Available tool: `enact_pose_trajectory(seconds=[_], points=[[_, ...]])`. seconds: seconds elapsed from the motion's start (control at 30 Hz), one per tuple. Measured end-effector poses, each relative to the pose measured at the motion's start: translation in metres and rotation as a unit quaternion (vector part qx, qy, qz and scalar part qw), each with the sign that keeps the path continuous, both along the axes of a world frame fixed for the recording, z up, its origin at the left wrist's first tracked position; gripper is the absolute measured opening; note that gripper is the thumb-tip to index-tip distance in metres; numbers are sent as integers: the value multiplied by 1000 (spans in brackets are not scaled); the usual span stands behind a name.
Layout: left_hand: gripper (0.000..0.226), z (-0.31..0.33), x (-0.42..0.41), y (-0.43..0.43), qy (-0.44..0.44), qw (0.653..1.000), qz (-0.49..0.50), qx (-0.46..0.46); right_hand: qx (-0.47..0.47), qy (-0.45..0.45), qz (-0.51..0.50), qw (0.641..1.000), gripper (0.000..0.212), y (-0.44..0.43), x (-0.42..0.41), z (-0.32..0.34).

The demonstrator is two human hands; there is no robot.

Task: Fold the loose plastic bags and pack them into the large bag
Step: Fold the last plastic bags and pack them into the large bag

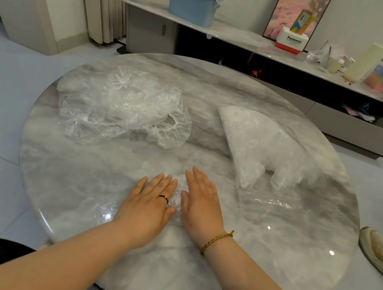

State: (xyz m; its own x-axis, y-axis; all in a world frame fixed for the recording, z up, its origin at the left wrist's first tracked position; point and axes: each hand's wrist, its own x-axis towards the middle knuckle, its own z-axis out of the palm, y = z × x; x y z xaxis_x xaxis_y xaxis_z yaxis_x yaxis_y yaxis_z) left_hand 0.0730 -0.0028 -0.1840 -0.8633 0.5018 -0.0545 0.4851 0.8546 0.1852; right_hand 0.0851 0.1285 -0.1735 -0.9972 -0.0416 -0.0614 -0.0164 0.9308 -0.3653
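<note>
Between and beneath my fingers, near the close edge of the round marble bench [75,192], lies one small clear plastic bag [177,193], crumpled into a narrow strip. My left hand [150,203] lies flat, palm down. Its fingers are straight and close together, and its inner edge presses on the bag. A dark ring [164,198] sits on one finger. My right hand [200,200] is flat too, fingers straight and close together, touching the bag's other side. A braided yellow cord [216,241] circles that wrist.

Well beyond my left fingertips sits the heap of loose plastic bags [122,105], clear and puffed up. Beyond my right fingertips and off to the right lies the large bag [266,145], stuffed with white plastic, with crinkled plastic bulging at the end nearer me. Just right of my right fingers a flattened clear film [273,202] lies on the bench; I cannot tell whether it joins the large bag. Farther right, off the bench, a shoe [382,252] rests on the floor.
</note>
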Motion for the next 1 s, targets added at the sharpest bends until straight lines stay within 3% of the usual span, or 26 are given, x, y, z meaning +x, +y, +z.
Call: enact_pose_trajectory(seconds=[0.07, 0.23, 0.47, 0.73, 1.0], points=[[97, -2, 0, 1, -26, 999, 0, -24, 37, -24, 19, 999, 50, 3, 0, -4], [57, 3, -1, 0, -59, 997, 7, -53, 65, -43, 41, 996, 64, 4, -2, -7], [58, 6, -3, 1, -79, 996, 16, -38, 68, -57, 52, 995, 52, 2, -5, -6], [81, 16, -16, -2, -87, 978, 161, 100, -132, 29, -69, 988, 51, 7, -5, 3], [44, 20, -18, -8, -117, 976, 155, 102, -234, 24, -109, 966, 52, 8, -6, 16]])
